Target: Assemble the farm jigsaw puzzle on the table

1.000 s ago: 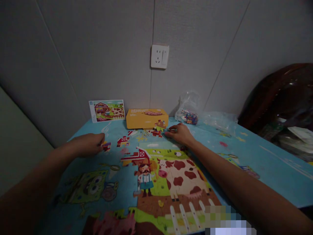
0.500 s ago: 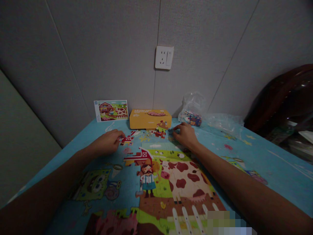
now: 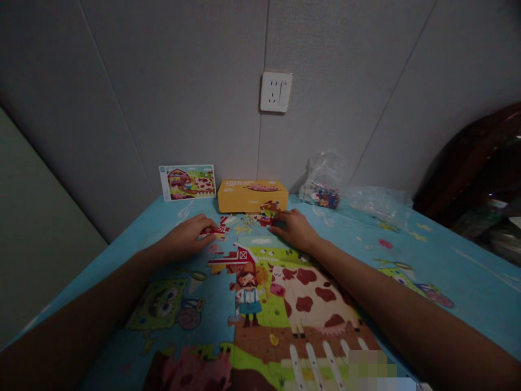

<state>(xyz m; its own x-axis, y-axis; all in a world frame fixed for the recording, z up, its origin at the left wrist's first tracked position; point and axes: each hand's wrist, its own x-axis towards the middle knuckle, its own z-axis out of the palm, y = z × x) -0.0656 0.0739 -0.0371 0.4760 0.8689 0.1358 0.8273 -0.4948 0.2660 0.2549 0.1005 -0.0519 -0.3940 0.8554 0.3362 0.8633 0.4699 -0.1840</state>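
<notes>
The blue cartoon-printed desk [image 3: 407,244] and the half-built farm puzzle [image 3: 293,304] on it lay as they had a second before. Both hands had drawn inward. The left hand [image 3: 188,237] had slid from the desk's left part towards the middle, up to the red barn piece [image 3: 220,230]. Its bent fingertips pressed on that piece, though I could not tell whether they pinched it. The right hand [image 3: 293,228] had shifted left from near the plastic bag of pieces [image 3: 323,187]. It lay flat and relaxed, its fingertips touching the loose pieces [image 3: 266,217] just in front of the yellow box [image 3: 252,195].

The puzzle filled the near middle of the desk, between the two forearms. Its joined part showed a spotted cow, a farmer, a red barn roof, green grass and a white fence, and its top edge was ragged and unfinished. The red barn piece was red and white and lay just beyond that edge, to the left. The reference picture card [image 3: 188,182] leaned against the wall beside the box.
</notes>
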